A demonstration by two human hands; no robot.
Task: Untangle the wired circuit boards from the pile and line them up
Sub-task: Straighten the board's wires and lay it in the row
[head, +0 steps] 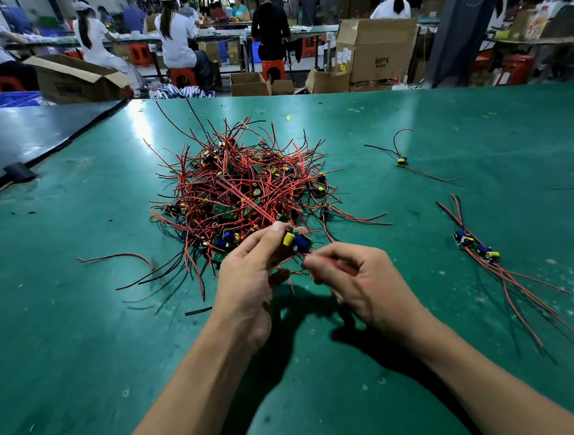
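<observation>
Fingers of the left hand pinch a circuit board just before the pile; right hand fingers pinch its red wire.

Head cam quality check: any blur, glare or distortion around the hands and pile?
Head view: the right hand is motion-blurred at the fingertips, while the left hand and the circuit board it holds are sharper; the pile is in focus; overhead light glares on the green table far left; hard shadows fall beneath both hands; wide-angle bending curves the table's far edge; background workers are soft.
</observation>
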